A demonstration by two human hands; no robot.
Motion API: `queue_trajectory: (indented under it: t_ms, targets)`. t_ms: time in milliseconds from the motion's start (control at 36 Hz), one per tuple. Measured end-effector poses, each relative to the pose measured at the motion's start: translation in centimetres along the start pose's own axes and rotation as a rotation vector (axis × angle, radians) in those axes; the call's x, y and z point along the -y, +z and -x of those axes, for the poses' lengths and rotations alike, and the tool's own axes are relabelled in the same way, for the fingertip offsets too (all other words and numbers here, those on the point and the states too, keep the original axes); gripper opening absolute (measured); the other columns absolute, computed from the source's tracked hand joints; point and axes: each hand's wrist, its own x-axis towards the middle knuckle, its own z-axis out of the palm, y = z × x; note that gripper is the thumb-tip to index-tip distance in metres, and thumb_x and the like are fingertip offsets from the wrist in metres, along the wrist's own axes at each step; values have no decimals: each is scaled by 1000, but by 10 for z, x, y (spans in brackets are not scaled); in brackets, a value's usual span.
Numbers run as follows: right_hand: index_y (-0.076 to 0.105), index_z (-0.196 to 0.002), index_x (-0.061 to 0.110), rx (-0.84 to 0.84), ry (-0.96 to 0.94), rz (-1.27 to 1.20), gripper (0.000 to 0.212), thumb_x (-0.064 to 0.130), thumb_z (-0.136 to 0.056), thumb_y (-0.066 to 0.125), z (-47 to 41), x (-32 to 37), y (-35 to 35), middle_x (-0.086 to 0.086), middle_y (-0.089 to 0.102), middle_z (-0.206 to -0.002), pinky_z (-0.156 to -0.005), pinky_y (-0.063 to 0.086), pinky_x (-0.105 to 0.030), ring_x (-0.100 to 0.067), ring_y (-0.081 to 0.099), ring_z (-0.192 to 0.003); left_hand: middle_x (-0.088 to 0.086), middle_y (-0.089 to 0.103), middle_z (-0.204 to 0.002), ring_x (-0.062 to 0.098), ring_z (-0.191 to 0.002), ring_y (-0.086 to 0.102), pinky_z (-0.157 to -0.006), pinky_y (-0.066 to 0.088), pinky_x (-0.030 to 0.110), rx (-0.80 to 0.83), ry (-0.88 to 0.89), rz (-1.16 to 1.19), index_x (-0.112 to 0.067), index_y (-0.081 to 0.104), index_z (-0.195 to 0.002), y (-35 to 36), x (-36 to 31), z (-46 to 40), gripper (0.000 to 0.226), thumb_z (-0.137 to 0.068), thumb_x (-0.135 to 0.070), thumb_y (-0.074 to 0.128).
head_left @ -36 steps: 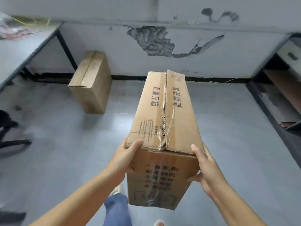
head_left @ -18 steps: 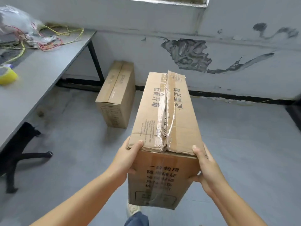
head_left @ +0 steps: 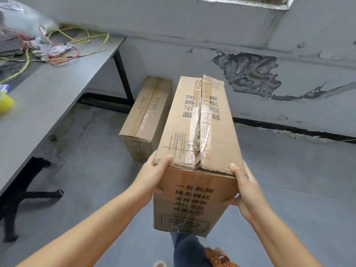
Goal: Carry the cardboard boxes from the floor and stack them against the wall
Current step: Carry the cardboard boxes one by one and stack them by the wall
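Note:
I hold a long cardboard box (head_left: pixel 200 132) in the air in front of me, its taped top seam torn and its near end printed with dark characters. My left hand (head_left: pixel 152 176) grips its near left corner, thumb on top. My right hand (head_left: pixel 244 185) grips the near right corner, thumb over the top edge. A second cardboard box (head_left: pixel 146 116) stands on the floor against the wall (head_left: pixel 192 60), just beyond and left of the carried one, partly hidden by it.
A grey table (head_left: pixel 48 89) runs along the left, with tangled wires (head_left: pixel 63 47), a plastic bag and a yellow tape roll (head_left: pixel 5 105) on it. Its black leg (head_left: pixel 123 74) stands beside the floor box. A black chair base (head_left: pixel 28 191) lies under the table. Grey floor spreads right.
I have moved closer to the wall and turned left. The floor box and table now appear larger and nearer; both hands keep the same grip on the carried box.

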Motion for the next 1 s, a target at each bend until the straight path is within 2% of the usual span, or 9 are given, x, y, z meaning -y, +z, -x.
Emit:
queue_trajectory:
  t_ms: [111,250,444,611,750,833,889,944,1000]
  targets:
    - [48,-132,40,32,22,32,35,32,-98,46,-60,29,13,16,66,-99,-74,53,-59,-6,63,-79,-22,62,-112,2,-98,57,-78,52,45,-33,-26,24,-46,51,-122,10,-26,-55,27,-96,-38,50]
    - [53,-120,42,80,54,73,26,29,-99,45,-138,59,27,17,66,-95,-74,51,-61,-8,63,-78,-24,61,-111,2,-101,54,-86,50,53,-76,-71,71,-48,51,-118,22,-53,-123,24,-96,-38,50]
    - [40,-139,42,96,110,118,42,35,-98,46,-247,57,57,14,62,-113,-78,53,-61,-12,61,-96,-21,63,-113,5,-103,56,-88,51,55,-104,-114,66,-47,55,-115,25,-59,-230,21,-96,-37,50]
    - [40,-137,44,84,120,95,41,33,-98,46,-339,10,82,14,64,-113,-80,52,-57,-13,64,-94,-18,64,-109,5,-98,58,-82,54,48,-95,-119,26,-45,53,-117,26,-21,-333,23,-96,-36,49]
    - [33,-142,44,81,109,124,56,41,-91,55,-388,-58,94,11,60,-128,-99,46,-54,-16,59,-114,-10,66,-118,15,-106,62,-76,55,41,-88,-151,39,-42,51,-127,22,42,-390,32,-96,-35,51]
    - [29,-144,45,74,147,136,68,45,-81,55,-391,-98,92,10,56,-135,-105,41,-51,-17,54,-122,-17,65,-116,-2,-99,63,-70,53,23,-70,-168,34,-42,48,-128,21,79,-394,32,-99,-29,47]
    - [27,-146,43,92,174,148,63,35,-90,56,-386,-119,89,9,54,-137,-106,41,-48,-15,55,-121,-18,64,-117,-5,-100,62,-72,51,18,-64,-214,42,-42,46,-129,20,99,-390,32,-100,-29,45]
    - [26,-147,42,109,226,141,59,22,-97,52,-382,-134,87,10,55,-135,-101,46,-42,-13,57,-116,-15,63,-120,3,-109,59,-88,48,33,-78,-294,69,-41,46,-128,17,116,-387,30,-99,-34,46]
    - [26,-147,41,122,271,131,58,20,-98,51,-379,-144,89,12,56,-133,-99,48,-42,-12,58,-115,-12,62,-122,9,-114,56,-100,43,50,-82,-375,87,-38,46,-129,14,126,-386,32,-97,-40,47]
